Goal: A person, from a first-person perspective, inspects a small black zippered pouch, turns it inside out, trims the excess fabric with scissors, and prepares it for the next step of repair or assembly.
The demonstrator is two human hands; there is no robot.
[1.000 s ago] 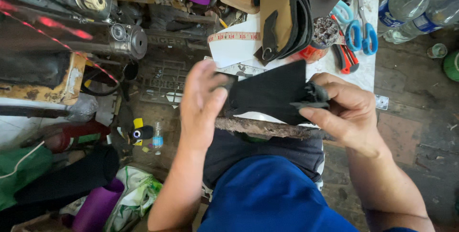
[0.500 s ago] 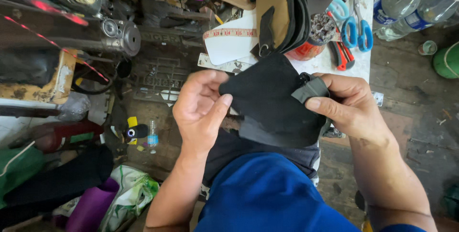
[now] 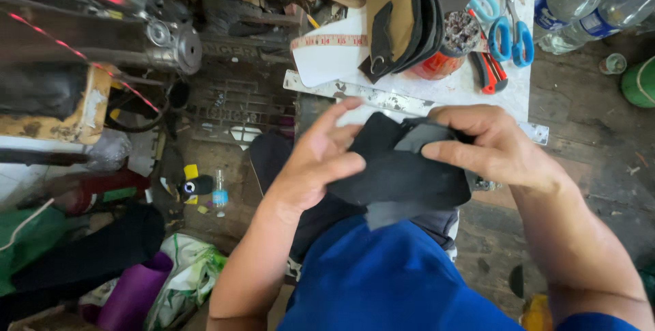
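Note:
Both hands hold a piece of black material (image 3: 402, 174) with a grey underside, above my lap. My left hand (image 3: 317, 164) grips its left edge, fingers spread over the top. My right hand (image 3: 495, 147) pinches its upper right part, where a grey flap is folded over. The piece sits just in front of a white worktable (image 3: 471, 89). Below it are my blue shirt (image 3: 396, 283) and dark trousers.
On the table lie tan and black leather pieces (image 3: 402, 17), blue-handled scissors (image 3: 512, 31), a red-handled tool (image 3: 486, 75), a measuring tape (image 3: 327, 41) and a red cup (image 3: 450, 51). Plastic bottles (image 3: 587, 3) stand at the right. A sewing machine (image 3: 102, 24) and floor clutter fill the left.
The rusty bar under the material a second ago is gone from view. The black piece has been turned and folded, and both hands have closed in around it.

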